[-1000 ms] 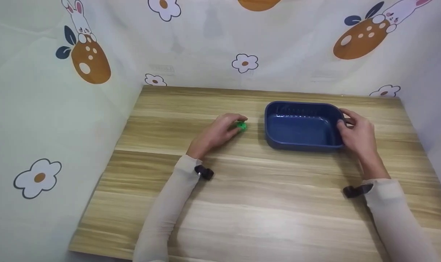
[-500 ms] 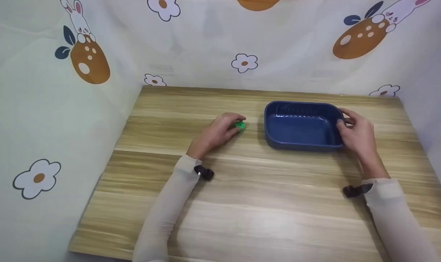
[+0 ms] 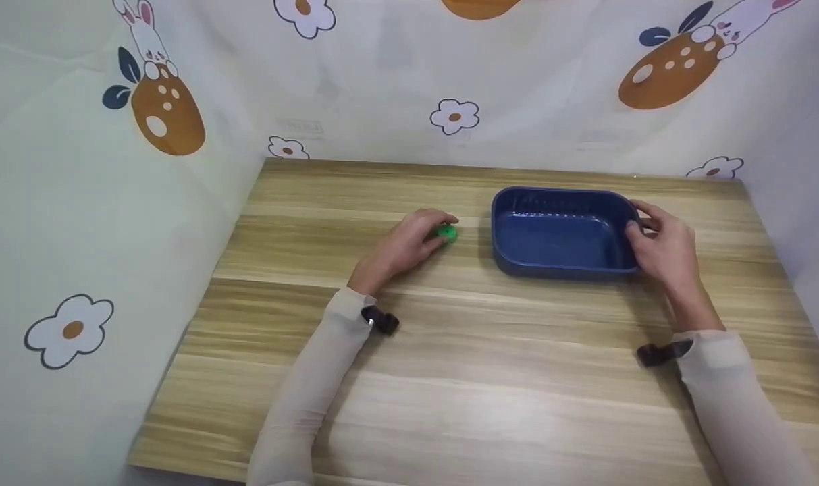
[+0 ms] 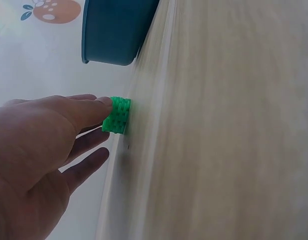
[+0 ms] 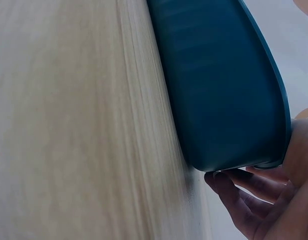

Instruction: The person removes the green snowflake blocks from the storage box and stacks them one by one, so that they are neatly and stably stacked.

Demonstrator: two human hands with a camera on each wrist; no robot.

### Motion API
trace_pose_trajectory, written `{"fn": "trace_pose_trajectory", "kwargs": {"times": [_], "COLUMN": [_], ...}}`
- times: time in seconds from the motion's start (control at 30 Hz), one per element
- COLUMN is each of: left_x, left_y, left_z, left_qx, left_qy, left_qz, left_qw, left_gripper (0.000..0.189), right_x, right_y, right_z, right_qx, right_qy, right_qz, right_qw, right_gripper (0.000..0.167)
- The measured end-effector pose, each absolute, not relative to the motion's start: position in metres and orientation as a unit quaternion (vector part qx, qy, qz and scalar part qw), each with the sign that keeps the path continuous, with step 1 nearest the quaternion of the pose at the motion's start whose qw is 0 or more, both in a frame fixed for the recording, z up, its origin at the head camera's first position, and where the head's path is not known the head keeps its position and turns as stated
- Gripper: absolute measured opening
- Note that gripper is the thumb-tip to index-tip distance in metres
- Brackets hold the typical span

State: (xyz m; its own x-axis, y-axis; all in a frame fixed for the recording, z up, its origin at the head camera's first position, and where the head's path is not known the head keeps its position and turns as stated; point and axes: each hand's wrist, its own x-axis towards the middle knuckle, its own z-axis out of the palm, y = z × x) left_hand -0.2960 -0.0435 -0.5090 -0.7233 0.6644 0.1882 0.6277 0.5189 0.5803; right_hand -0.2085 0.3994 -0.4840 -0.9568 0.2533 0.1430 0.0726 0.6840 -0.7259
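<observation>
A small bright green round piece (image 4: 118, 115) with a knobbly, brick-like side stands on the wooden table. My left hand (image 3: 409, 241) pinches it between thumb and fingers; the other fingers spread loosely behind it in the left wrist view. From the head view its top looks round with a darker middle. To the right of it sits a deep blue rectangular container (image 3: 561, 241) with rounded corners and nothing in it. My right hand (image 3: 666, 246) grips the container's right end, thumb over the rim and fingers around the outside. Part of those fingers is hidden in the head view.
The wood-grain table (image 3: 450, 391) stretches to a printed curtain (image 3: 382, 81) at the back, with more curtain along the left and a pale wall on the right. A short gap of tabletop lies between the green piece and the container.
</observation>
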Motion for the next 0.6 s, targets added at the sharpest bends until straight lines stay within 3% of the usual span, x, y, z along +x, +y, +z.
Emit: {"fn": "trace_pose_trajectory", "kwargs": {"times": [0.6], "left_x": [-0.2943], "left_y": [-0.0438], "left_z": [-0.5089], "left_qx": [0.369], "left_qy": [0.873], "left_qz": [0.319], "left_qw": [0.011], "left_gripper": [0.036], "right_x": [-0.2092], "right_y": [0.4002], "right_z": [-0.4848], "right_qx": [-0.084], "right_qy": [-0.909], "right_qz": [0.39], "right_qw": [0.124], "right_gripper": [0.045]}}
